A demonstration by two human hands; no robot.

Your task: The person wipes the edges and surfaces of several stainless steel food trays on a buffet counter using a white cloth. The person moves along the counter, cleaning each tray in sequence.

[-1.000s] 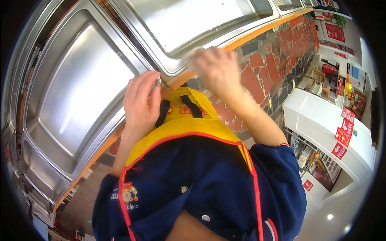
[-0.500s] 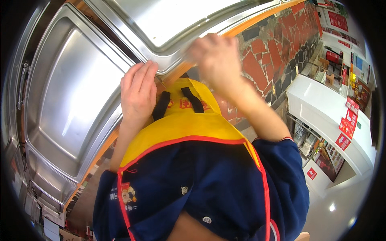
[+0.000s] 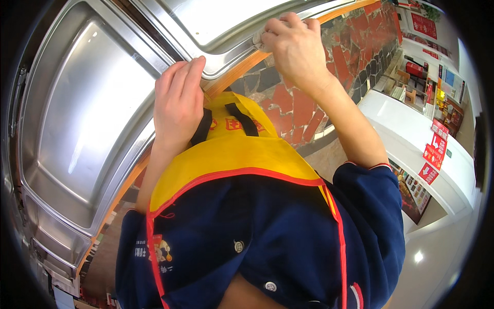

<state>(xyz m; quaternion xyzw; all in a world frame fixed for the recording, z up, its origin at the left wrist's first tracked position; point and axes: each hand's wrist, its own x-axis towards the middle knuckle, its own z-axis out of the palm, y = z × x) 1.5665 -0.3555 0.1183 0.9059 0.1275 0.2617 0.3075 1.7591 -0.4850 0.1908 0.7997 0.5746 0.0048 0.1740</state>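
Head view: small pale cloth (image 3: 259, 37) bunched under right hand (image 3: 294, 46), fingers curled and pressed onto rim of upper steel pan (image 3: 226, 20). Left hand (image 3: 177, 103) flat, fingers together, on rim of large steel pan (image 3: 82, 118). Pans shine; wiping progress unclear. Orange table edge (image 3: 242, 64), yellow apron (image 3: 231, 149) below; nothing obstructs.

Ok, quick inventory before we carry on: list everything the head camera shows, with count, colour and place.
steel pans: at least three, silver, set in the counter along the top and left
counter edge: one, orange, below the pans' rims
stone facing: one, red and dark patches, under the counter
white counter: one, white with red signs, right
apron: one, yellow with red trim, centre
jacket: one, dark blue, bottom
small pale thing: one, whitish, under the right fingers, kind unclear
left hand: on a pan rim
right hand: pressing on the upper pan's rim
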